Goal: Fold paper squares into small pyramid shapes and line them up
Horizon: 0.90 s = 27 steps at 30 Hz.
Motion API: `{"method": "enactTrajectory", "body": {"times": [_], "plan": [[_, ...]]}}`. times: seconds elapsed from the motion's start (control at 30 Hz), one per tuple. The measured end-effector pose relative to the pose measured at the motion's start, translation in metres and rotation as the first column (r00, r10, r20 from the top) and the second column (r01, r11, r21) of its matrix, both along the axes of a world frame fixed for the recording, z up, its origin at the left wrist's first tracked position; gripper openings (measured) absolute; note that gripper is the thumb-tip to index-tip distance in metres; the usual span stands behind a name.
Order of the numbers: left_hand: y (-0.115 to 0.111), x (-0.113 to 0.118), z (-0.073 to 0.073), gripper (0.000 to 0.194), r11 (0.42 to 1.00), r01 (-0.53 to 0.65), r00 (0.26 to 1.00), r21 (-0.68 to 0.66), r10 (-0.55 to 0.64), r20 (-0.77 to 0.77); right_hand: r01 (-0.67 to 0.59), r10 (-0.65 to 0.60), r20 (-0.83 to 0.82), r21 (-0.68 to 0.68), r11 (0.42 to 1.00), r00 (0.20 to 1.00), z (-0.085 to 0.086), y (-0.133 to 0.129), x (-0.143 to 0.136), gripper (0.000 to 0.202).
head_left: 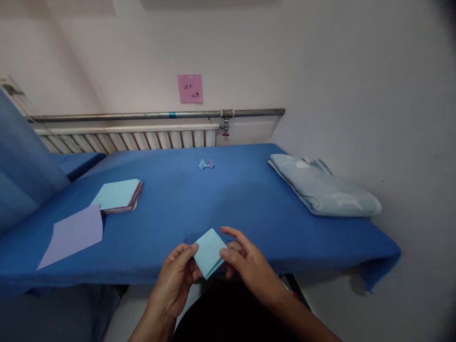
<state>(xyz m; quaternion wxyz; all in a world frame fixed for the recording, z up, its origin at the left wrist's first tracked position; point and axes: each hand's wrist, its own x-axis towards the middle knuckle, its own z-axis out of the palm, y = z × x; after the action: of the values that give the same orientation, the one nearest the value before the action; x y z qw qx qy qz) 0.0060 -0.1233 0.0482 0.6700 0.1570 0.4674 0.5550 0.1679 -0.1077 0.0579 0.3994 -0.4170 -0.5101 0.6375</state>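
Note:
A light blue square of folded paper [210, 251] is held up in front of me, turned with one corner upward and its layers slightly parted at the lower right edge. My left hand [178, 270] pinches its left corner, thumb on top and fingers behind. At the right corner, my right hand [245, 261] presses its thumb on the paper, with the index finger lifted away from it. The other right fingers are partly hidden behind the paper.
A stack of coloured paper [119, 194] lies left on the blue-covered table [171, 204], with a purple sheet [73, 235] overlapping its corner. A small folded paper bow [206, 164] sits at the back. At right rests a folded blanket [324, 185]. Behind is a radiator [142, 138].

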Motion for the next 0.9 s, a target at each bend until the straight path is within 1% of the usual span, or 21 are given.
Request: {"method": "enactTrajectory", "body": {"times": [0.07,0.13,0.17,0.23,0.33,0.57,0.67,0.73,0.83,0.9], "plan": [[0.000,0.001,-0.001,0.038,1.000,-0.003,1.000,-0.006,0.002,-0.016,0.014,-0.014,0.019,-0.019,1.000,1.000,0.001,0.002,-0.003,0.048],[0.000,0.001,-0.001,0.040,1.000,0.004,0.999,-0.017,-0.005,-0.044,0.030,-0.029,0.021,-0.072,0.997,0.999,0.000,0.004,-0.004,0.045],[0.000,0.001,0.000,0.040,0.999,0.025,0.998,-0.022,-0.026,-0.057,0.034,-0.033,0.016,-0.104,0.994,0.999,-0.001,0.005,-0.004,0.044],[0.000,0.000,0.000,0.037,0.995,0.101,0.992,-0.026,-0.103,-0.076,0.038,-0.038,0.000,-0.155,0.987,0.999,-0.003,0.006,-0.004,0.042],[-0.001,-0.001,0.000,0.034,0.982,0.186,0.978,-0.036,-0.189,-0.089,0.033,-0.039,-0.028,-0.197,0.980,0.999,-0.006,0.007,-0.002,0.040],[-0.001,-0.002,-0.004,0.032,0.981,0.189,0.978,-0.051,-0.192,-0.074,0.027,-0.060,-0.116,-0.265,0.964,0.991,-0.014,0.010,0.000,0.028],[0.000,-0.001,-0.004,0.033,0.982,0.183,0.980,-0.050,-0.186,-0.073,0.036,-0.074,-0.123,-0.286,0.958,0.990,-0.016,0.010,-0.001,0.025],[0.000,0.000,-0.005,0.033,0.984,0.172,0.981,-0.040,-0.175,-0.082,0.042,-0.069,-0.090,-0.273,0.961,0.994,-0.014,0.008,-0.002,0.029],[-0.002,0.001,-0.006,0.033,0.988,0.155,0.982,-0.013,-0.156,-0.107,0.048,-0.058,-0.043,-0.207,0.977,0.997,-0.010,0.003,-0.005,0.053],[-0.003,0.002,-0.006,0.034,0.989,0.146,0.982,0.003,-0.145,-0.124,0.036,-0.044,-0.041,-0.179,0.983,0.998,-0.009,-0.001,-0.007,0.066]]}}
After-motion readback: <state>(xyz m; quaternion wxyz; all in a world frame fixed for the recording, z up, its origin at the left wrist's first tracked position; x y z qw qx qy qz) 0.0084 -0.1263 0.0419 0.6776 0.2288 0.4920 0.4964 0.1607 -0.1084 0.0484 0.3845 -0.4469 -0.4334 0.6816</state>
